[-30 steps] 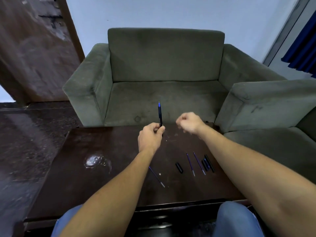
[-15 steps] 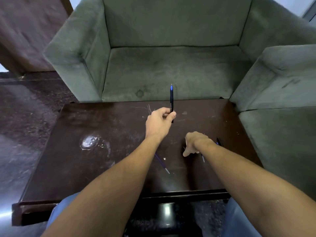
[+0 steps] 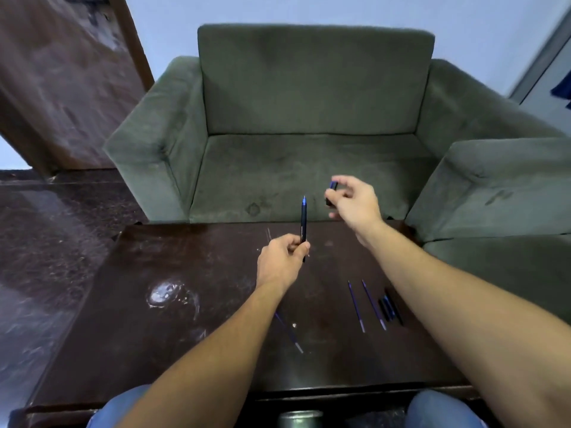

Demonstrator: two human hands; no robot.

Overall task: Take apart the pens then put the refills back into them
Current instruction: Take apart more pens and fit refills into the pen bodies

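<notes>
A: Above the dark brown wooden table [image 3: 191, 304], mid-scene: left hand [image 3: 279, 262] pinches a slim black pen barrel with a blue tip [image 3: 303, 225] between thumb and fingers. Barrel is upright, blue end up, lower end poking out just under the fingers.

B: Right hand?

A: Right hand [image 3: 355, 202] is raised further away and to the right, in front of the seat of the grey-green fabric sofa [image 3: 309, 118]. Thumb and fingertips are closed on a short dark pen piece with a blue end [image 3: 331, 193]. It's blurred, can't tell which part it is. Apart from the barrel, not touching it.

B: What's on the table?

A: Right side, near the right forearm: 2 thin blue refills [image 3: 366, 305] lying side by side, roughly parallel, running near-to-far. Just right of them a small cluster of black pen parts [image 3: 390, 308], partly hidden by the forearm, so count unclear.

B: Anything left of that?

A: 1 more thin blue refill with a pale tip [image 3: 290, 333], lying diagonally, half under the left forearm. Further left a whitish scuffed patch [image 3: 165, 293] on the tabletop.
</notes>
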